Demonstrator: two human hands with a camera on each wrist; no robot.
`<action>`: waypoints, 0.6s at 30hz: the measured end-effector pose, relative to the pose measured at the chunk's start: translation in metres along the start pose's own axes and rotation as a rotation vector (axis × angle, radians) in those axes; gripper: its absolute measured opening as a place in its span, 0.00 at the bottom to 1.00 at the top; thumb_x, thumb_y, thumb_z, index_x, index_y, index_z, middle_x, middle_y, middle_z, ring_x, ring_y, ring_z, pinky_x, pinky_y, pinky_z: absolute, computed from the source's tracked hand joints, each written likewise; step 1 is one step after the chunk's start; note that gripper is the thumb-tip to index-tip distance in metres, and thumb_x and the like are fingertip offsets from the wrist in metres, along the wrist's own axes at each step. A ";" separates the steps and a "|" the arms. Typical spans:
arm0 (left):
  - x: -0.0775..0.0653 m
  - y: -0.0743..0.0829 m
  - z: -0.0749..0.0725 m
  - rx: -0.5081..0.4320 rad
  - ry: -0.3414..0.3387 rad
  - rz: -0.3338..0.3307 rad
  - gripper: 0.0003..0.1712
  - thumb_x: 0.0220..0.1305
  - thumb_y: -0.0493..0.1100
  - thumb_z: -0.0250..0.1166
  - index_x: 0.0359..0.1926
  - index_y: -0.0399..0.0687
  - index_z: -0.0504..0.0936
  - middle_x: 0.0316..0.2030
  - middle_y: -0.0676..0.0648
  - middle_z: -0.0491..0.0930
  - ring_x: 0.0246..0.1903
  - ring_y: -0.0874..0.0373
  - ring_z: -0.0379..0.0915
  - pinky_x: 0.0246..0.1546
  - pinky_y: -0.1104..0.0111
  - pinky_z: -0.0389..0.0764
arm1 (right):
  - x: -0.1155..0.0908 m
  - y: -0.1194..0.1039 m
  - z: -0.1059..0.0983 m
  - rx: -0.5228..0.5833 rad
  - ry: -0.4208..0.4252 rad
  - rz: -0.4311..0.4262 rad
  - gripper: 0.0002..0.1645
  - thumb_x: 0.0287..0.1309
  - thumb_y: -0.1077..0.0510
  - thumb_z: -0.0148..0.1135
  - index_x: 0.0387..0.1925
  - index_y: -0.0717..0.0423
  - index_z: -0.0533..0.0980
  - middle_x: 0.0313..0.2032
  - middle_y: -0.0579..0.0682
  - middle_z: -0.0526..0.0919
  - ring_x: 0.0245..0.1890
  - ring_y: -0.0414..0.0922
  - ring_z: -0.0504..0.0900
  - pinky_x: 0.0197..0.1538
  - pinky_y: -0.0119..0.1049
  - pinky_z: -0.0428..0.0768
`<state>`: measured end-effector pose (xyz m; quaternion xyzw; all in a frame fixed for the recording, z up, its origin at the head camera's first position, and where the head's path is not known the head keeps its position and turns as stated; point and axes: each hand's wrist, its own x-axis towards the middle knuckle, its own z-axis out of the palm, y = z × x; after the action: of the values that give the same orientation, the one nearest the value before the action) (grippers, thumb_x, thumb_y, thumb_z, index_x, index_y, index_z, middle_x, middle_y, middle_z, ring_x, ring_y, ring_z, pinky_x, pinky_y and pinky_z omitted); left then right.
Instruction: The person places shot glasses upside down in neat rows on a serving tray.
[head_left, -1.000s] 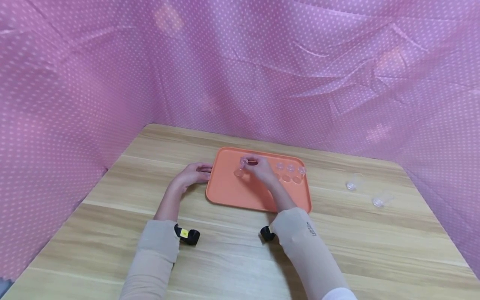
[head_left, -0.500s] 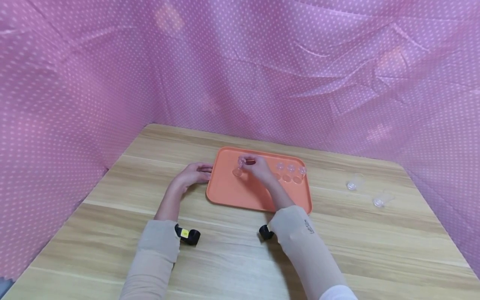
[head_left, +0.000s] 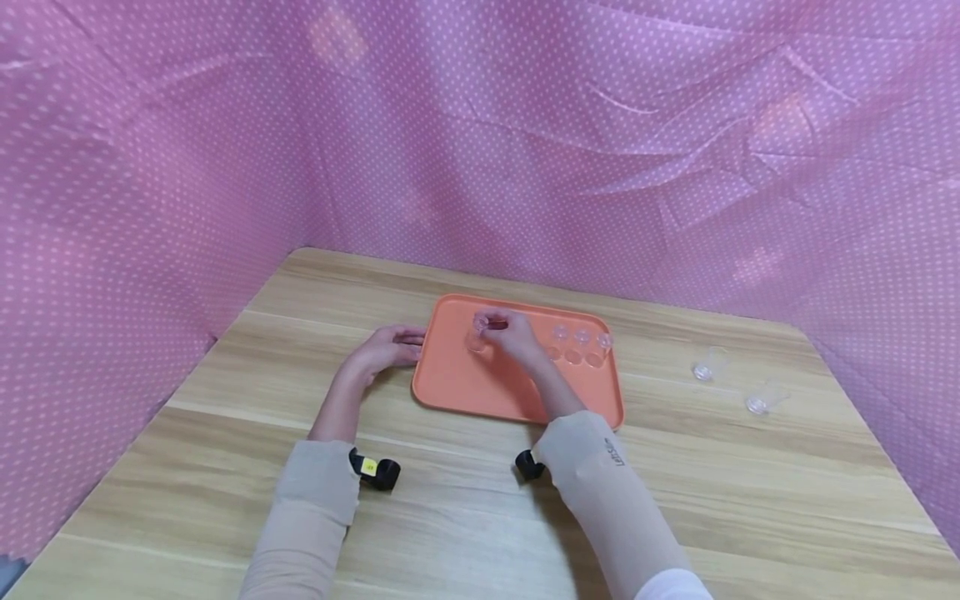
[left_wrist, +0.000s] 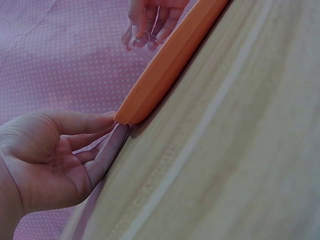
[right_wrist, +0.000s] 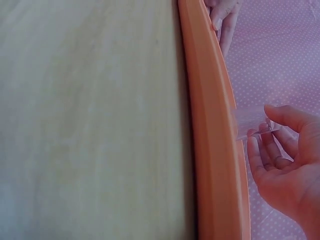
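Touching the orange tray (head_left: 468, 387) with left hand (head_left: 384, 350), fingers nearly straight; pinching the clear cup (right_wrist: 249, 123) by its base in right hand (head_left: 517, 338), mouth-down, over or on tray. Settle rim flat before letting go.

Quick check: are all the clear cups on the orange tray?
No, two clear cups are on the wood-grain table, off to the right of the orange tray in the head view.

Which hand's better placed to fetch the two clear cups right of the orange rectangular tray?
Right hand, probably, after releasing its cup: it's nearer; the left hand touches the tray's left edge.
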<state>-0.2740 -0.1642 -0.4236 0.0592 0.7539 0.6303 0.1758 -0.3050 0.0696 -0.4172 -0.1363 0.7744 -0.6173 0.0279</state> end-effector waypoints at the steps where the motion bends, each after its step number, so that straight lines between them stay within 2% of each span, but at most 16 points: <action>1: 0.000 0.000 0.000 -0.002 0.002 0.000 0.29 0.59 0.27 0.56 0.62 0.29 0.61 0.58 0.32 0.65 0.54 0.43 0.66 0.52 0.64 0.72 | 0.000 0.000 0.000 0.002 -0.005 -0.003 0.19 0.50 0.77 0.55 0.47 0.76 0.72 0.40 0.64 0.79 0.37 0.44 0.77 0.44 0.31 0.77; 7: 0.000 0.000 0.000 -0.005 0.000 0.002 0.30 0.59 0.27 0.56 0.62 0.29 0.61 0.58 0.33 0.65 0.54 0.43 0.66 0.52 0.64 0.72 | -0.003 -0.009 -0.004 -0.002 -0.016 0.020 0.22 0.52 0.75 0.55 0.51 0.74 0.71 0.45 0.66 0.76 0.45 0.51 0.76 0.47 0.34 0.76; 12: 0.000 0.000 0.000 0.003 -0.006 0.010 0.29 0.60 0.28 0.56 0.62 0.28 0.61 0.58 0.32 0.65 0.55 0.43 0.65 0.52 0.63 0.72 | -0.009 -0.026 -0.018 -0.038 0.013 0.007 0.24 0.53 0.72 0.57 0.54 0.71 0.70 0.50 0.67 0.73 0.51 0.56 0.72 0.51 0.39 0.75; 18: 0.001 -0.001 0.000 0.007 -0.007 0.007 0.28 0.61 0.28 0.54 0.63 0.29 0.60 0.59 0.32 0.64 0.57 0.43 0.63 0.55 0.62 0.69 | -0.017 -0.048 -0.052 -0.082 0.102 -0.106 0.23 0.50 0.73 0.60 0.52 0.72 0.71 0.48 0.66 0.75 0.49 0.57 0.74 0.50 0.39 0.76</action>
<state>-0.2749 -0.1644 -0.4246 0.0646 0.7553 0.6279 0.1763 -0.2910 0.1130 -0.3606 -0.1464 0.7911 -0.5918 -0.0497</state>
